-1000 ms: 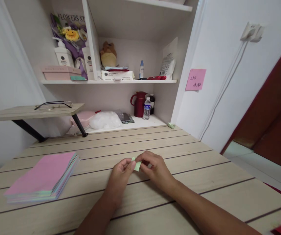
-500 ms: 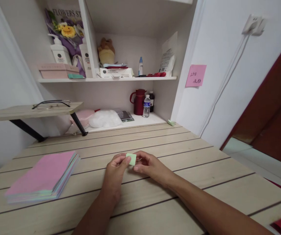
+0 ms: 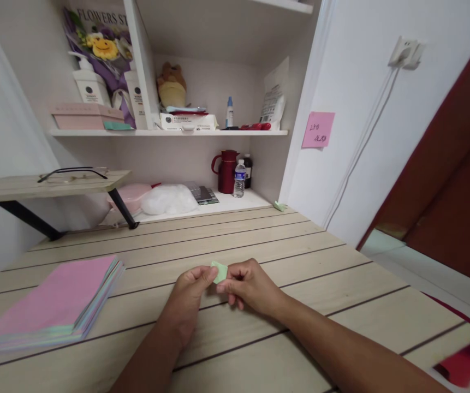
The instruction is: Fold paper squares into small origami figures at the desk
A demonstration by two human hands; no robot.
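Observation:
A small folded piece of green paper point(image 3: 219, 272) is held up above the middle of the wood-patterned table point(image 3: 235, 349). My left hand point(image 3: 191, 292) pinches its left side, with the thumb in front. On the right side, the thumb and forefinger of my right hand point(image 3: 251, 286) are closed on the paper's lower right edge, the other fingers curled below. To the left lies a thick stack of coloured paper point(image 3: 54, 300) with a pink sheet on top.
A small raised shelf point(image 3: 54, 185) carrying glasses point(image 3: 73, 172) stands at the back left. Behind the table, a cabinet holds a red jug point(image 3: 226, 172) and a water bottle point(image 3: 238, 179). A green paper piece point(image 3: 279, 206) lies at the back edge.
My right hand has closed its thumb and forefinger on the green paper, where they were apart before. The paper is tilted differently. The view has shifted slightly right.

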